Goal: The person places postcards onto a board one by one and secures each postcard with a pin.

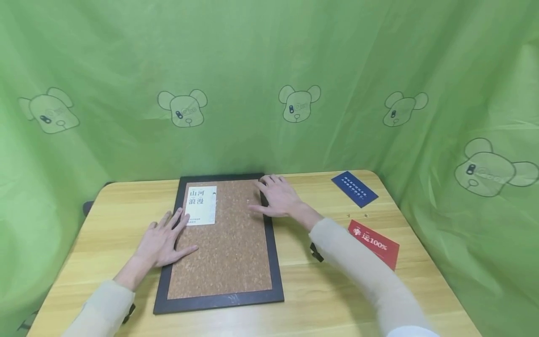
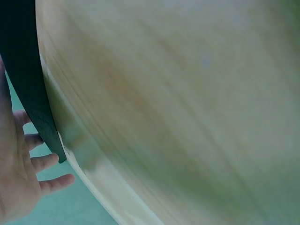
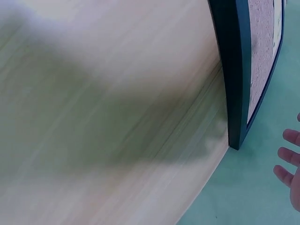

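A cork board (image 1: 223,252) in a black frame (image 1: 275,262) lies on the wooden table. On its upper left part is a white card (image 1: 202,206) with dark characters. My left hand (image 1: 162,241), fingers spread, is over the board's left edge, fingertips near the card's lower left. Over the upper right edge is my right hand (image 1: 278,196), its fingers spread too. In the left wrist view the left hand (image 2: 21,178) is beside the dark frame (image 2: 28,70); in the right wrist view the right hand (image 3: 293,164) shows only partly. Contact with the board is unclear.
Right of the board, a blue card (image 1: 354,188) lies near the table's back corner and a red card (image 1: 379,245) nearer the front, partly behind the right sleeve. Small pieces (image 1: 366,216) lie between them. A green curtain (image 1: 244,56) surrounds the table (image 1: 311,299).
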### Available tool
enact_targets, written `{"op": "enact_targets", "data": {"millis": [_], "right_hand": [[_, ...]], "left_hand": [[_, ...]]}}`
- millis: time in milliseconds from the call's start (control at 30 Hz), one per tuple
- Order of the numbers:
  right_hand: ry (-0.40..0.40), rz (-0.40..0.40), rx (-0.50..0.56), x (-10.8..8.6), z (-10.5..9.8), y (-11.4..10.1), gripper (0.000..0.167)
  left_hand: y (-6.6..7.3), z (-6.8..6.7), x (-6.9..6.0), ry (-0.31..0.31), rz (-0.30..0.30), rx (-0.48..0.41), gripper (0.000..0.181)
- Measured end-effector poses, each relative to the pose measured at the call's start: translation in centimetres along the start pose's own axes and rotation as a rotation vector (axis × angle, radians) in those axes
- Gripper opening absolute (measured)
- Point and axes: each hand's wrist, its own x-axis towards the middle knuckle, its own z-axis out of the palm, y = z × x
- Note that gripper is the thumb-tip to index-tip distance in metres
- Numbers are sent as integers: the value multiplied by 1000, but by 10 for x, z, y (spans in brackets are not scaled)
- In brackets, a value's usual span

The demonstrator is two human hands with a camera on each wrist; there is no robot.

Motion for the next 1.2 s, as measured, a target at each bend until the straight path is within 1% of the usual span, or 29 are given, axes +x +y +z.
{"op": "enact_targets", "data": {"millis": [233, 400, 667, 867, 1100, 1200], "right_hand": [[-4, 18, 36, -9, -7, 12, 92], [0, 38, 45, -17, -12, 26, 94], [2, 90, 64, -34, -13, 55, 95], [-14, 115, 41, -46, -14, 79, 96], [-18, 190, 40, -59, -18, 105, 95], [-13, 211, 33, -64, -16, 116, 95]], "left_hand": [[0, -1, 0, -8, -4, 6, 100], [0, 0, 0, -8, -3, 12, 100], [0, 1, 0, -6, -4, 15, 100], [0, 0, 1, -5, -4, 14, 100], [0, 0, 0, -11, -7, 17, 100], [1, -1, 0, -14, -6, 18, 100]]}}
